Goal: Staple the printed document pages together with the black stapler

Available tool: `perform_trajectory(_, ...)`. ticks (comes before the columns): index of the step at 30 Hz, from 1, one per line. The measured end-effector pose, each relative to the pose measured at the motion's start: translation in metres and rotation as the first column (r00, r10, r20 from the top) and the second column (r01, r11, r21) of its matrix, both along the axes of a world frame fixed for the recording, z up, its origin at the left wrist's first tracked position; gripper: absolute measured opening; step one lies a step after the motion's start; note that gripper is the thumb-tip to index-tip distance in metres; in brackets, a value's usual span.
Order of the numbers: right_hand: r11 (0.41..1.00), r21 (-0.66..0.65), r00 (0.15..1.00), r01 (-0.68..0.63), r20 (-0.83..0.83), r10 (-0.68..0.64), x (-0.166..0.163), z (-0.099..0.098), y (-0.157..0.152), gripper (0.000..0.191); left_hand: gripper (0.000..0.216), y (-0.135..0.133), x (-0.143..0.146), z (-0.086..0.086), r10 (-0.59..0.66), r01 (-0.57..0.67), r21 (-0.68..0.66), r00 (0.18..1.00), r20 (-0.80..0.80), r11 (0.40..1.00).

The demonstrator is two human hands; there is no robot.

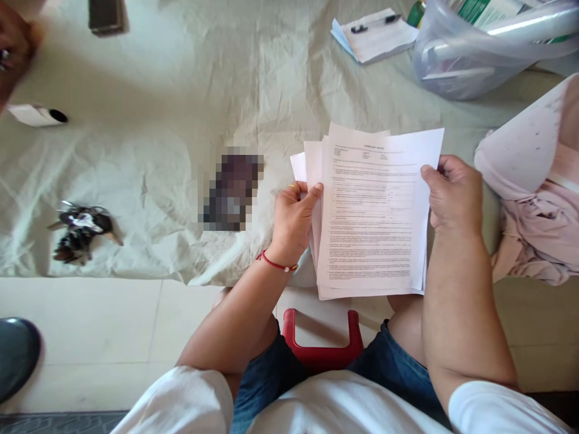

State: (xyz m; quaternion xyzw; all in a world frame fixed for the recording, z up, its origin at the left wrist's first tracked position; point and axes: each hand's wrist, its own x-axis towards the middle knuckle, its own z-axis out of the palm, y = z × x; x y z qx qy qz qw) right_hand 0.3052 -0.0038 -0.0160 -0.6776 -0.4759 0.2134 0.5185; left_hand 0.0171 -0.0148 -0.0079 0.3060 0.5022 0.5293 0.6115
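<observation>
Several printed sheets of paper (pixel 373 223) are held up in front of me, slightly fanned out at the left. My left hand (pixel 296 214) pinches their left edges between thumb and fingers; a red bracelet (pixel 278 263) circles that wrist. At the upper right edge, my right hand (pixel 455 187) grips the top sheet with the thumb in front and the fingers behind. Dense small text fills the front page, too fine to read. Left of the sheets, a dark rectangular thing (pixel 233 193) lies on the cloth, blurred into blocks.
A green-grey cloth (pixel 158 150) covers the table. Keys (pixel 85 229) lie at left, a dark rectangular object (pixel 106 15) farther back. A notepad with a pen (pixel 380 36), a filled plastic bag (pixel 465 60) and pink fabric (pixel 534 235) are at right. Another person's hand (pixel 15 48) shows upper left.
</observation>
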Motion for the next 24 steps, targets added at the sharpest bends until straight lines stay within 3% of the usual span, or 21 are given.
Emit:
perform_trajectory(4, 0.996, 0.056, 0.993, 0.066, -0.1, -0.06, -0.011, 0.008, -0.002, 0.018, 0.032, 0.001, 0.001, 0.002, 0.028, -0.028, 0.025, 1.0, 0.002, 0.999)
perform_trajectory(9, 0.995, 0.064, 0.991, 0.081, -0.116, -0.073, -0.013, 0.009, -0.002, 0.018, 0.017, 0.001, 0.001, 0.006, 0.021, -0.024, -0.029, 0.994, -0.107, 0.999)
perform_trajectory(17, 0.989, 0.078, 0.986, 0.129, -0.112, -0.12, -0.008, 0.009, -0.001, 0.016, 0.015, 0.001, 0.0, 0.004, -0.027, 0.034, 0.047, 0.991, -0.134, 0.998)
perform_trajectory(24, 0.992, 0.088, 0.991, 0.088, -0.107, -0.079, -0.008, 0.009, -0.001, 0.016, 0.014, 0.001, 0.0, 0.007, -0.014, 0.016, 0.021, 0.994, -0.11, 1.0)
